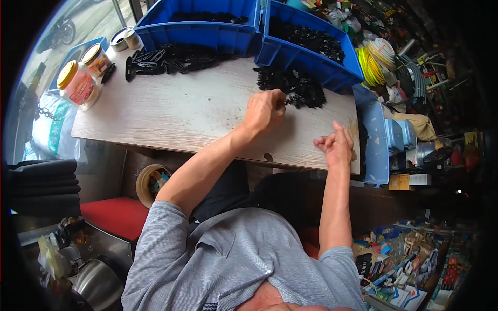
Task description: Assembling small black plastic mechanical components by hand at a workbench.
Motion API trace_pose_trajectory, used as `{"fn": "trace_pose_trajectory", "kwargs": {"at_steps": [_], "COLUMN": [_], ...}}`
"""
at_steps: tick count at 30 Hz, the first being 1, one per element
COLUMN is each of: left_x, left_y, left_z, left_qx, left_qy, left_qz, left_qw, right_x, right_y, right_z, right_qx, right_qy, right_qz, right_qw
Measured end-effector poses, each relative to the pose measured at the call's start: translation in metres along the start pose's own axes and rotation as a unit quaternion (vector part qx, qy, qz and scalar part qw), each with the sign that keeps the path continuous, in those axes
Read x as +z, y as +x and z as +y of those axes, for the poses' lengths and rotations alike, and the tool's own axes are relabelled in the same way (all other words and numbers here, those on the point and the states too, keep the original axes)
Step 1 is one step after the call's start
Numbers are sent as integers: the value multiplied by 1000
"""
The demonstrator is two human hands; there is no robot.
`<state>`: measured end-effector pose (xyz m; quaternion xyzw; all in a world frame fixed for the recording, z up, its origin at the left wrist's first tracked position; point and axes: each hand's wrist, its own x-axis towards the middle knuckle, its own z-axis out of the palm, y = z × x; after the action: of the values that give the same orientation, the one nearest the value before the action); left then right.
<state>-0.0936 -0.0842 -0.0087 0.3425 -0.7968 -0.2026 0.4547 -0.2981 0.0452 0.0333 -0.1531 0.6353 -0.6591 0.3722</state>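
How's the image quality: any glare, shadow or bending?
Head view: daylight pales the street at upper left; a soft shadow lies beside the left hand on the table, whose front edge bows; nearby black pieces merge into a dark mass.

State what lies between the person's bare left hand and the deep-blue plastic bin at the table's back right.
Head view: a loose heap of small black pieces lies between left hand and deep-blue bin.

Got a pale wood-grain table (171,109), kinda stained, with blue bins (199,40) along the far edge, small black bits (308,93) heaped toward the right, longer black pieces (192,59) piled further left, plus two lidded jars (80,90).
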Motion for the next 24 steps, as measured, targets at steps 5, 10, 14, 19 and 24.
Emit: {"fn": "trace_pose_trajectory", "kwargs": {"at_steps": [5, 10, 14, 19, 24], "left_x": [-32, -40, -37, -30, -28], "left_y": [-4, -15, -29, -31, -31], "left_z": [29, 41, 48, 43, 43], "left_qx": [-334, -357, -331, -358, -361], "left_qy": [-416, -517, -524, -553, -538], "left_qz": [-183, -195, -163, -84, -78], "left_qw": [826, 753, 768, 748, 757], "right_x": [38, 53, 48, 54, 53], "right_y": [-16, -26, -23, -31, -27], "right_z": [14, 17, 27, 24, 25], "right_qx": [-2, 12, -16, -21, -49], "right_qy": [-47, -72, -40, -39, -48], "right_qz": [-235, -250, -267, -267, -278], "right_qw": [971, 965, 963, 963, 958]}}
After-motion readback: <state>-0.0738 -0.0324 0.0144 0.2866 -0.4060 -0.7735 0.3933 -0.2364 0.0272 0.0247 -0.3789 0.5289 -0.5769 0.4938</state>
